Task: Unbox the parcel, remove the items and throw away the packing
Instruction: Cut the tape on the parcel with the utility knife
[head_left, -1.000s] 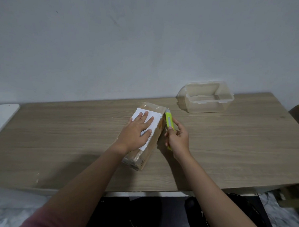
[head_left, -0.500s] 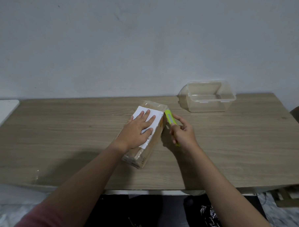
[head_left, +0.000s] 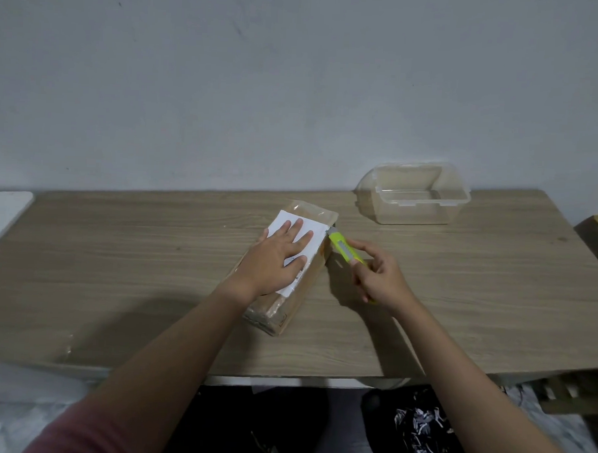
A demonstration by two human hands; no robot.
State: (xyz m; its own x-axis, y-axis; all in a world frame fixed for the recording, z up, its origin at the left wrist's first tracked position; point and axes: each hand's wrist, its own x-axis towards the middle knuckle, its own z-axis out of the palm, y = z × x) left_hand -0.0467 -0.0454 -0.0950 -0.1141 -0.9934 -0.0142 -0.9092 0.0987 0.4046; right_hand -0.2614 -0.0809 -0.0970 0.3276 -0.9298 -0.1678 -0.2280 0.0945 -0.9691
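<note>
Left hand [head_left: 276, 259], fingers spread flat, presses on the white label [head_left: 298, 250] atop the cardboard parcel [head_left: 290, 267] lying mid-worktop [head_left: 118, 252]. Right hand [head_left: 379, 276] grips a yellow-green utility knife [head_left: 344, 249], its tip at the parcel's far right corner. Clear plastic container [head_left: 413, 202] stands behind, apart.

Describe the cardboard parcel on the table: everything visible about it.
The parcel is a long brown cardboard box wrapped in glossy clear tape, still closed. It lies flat on the wooden table, angled so one short end points toward the wall and the other toward the person. A white paper label covers most of its top. The left hand presses flat on that label, fingers spread. The right hand holds a yellow-green utility knife whose tip meets the box's far right top edge.
</note>
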